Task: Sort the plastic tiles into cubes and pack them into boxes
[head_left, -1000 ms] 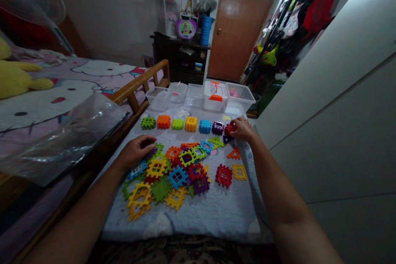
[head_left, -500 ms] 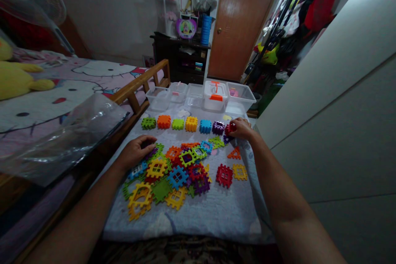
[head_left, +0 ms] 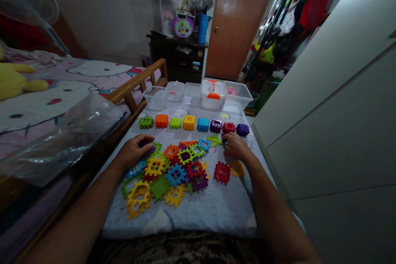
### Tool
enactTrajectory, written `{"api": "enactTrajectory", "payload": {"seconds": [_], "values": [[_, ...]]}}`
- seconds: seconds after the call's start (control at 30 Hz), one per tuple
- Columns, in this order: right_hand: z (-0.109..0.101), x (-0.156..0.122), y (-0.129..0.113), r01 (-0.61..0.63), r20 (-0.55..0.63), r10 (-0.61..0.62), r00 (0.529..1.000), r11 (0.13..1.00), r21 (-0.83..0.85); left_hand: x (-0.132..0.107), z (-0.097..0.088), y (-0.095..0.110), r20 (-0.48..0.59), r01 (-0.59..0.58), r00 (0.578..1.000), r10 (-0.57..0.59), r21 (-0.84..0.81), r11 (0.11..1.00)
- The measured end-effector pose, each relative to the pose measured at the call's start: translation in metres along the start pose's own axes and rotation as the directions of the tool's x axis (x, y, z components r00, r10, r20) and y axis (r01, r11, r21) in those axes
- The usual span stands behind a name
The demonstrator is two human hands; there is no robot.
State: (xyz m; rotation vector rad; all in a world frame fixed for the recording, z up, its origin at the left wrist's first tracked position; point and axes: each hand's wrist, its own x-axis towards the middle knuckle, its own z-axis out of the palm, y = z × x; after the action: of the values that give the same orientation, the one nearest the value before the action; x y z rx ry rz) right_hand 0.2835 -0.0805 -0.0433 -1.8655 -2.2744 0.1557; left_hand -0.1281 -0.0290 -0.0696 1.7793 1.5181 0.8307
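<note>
At the left edge of a loose pile of interlocking plastic building pieces rests my left hand point(head_left: 136, 150), fingers loosely curved with a gap at the thumb, beside a purple piece point(head_left: 149, 152). My right hand point(head_left: 236, 147) is right of the pile, its fingertips closed on a dark purple building piece point(head_left: 224, 136), mostly hidden by the fingers. Behind it stands a row of stacks sorted by colour, ending in a red stack point(head_left: 229, 127) and a violet stack point(head_left: 243, 129). A red window piece point(head_left: 222, 172) and a yellow window piece point(head_left: 237, 168) lie nearer me.
Clear plastic boxes point(head_left: 156, 98) line the table's far edge, one lidded box point(head_left: 213, 101) having orange clips. A wooden bed rail point(head_left: 136, 84) and clear plastic bag point(head_left: 71, 136) flank the left side. White cabinet doors point(head_left: 334, 132) rise on the right.
My right hand has moved from the red stack toward me, uncovering the red and violet stacks, and now covers the orange triangle. My left hand stays at the pile. The view has shifted slightly.
</note>
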Motion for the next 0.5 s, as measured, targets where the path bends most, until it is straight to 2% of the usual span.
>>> {"api": "enactTrajectory", "payload": {"seconds": [0.17, 0.23, 0.37, 0.5], "values": [[-0.005, -0.007, -0.003, -0.043, 0.085, 0.047, 0.995, 0.998, -0.041, 0.0, 0.001, -0.002, 0.011, -0.002, 1.0, 0.002, -0.005, 1.0], [-0.007, -0.008, -0.006, -0.06, 0.062, 0.063, 0.996, 0.997, -0.039, 0.001, 0.001, -0.004, 0.012, -0.007, 1.0, 0.007, -0.006, 1.0], [-0.002, -0.005, -0.016, 0.005, -0.028, -0.005, 1.0, 1.0, -0.007, 0.001, 0.001, -0.006, 0.017, -0.014, 1.0, 0.014, 0.01, 1.0], [0.003, -0.004, -0.025, 0.039, 0.024, -0.04, 0.999, 0.999, 0.011, 0.001, 0.001, -0.007, 0.02, -0.018, 1.0, 0.018, 0.02, 1.0]]}}
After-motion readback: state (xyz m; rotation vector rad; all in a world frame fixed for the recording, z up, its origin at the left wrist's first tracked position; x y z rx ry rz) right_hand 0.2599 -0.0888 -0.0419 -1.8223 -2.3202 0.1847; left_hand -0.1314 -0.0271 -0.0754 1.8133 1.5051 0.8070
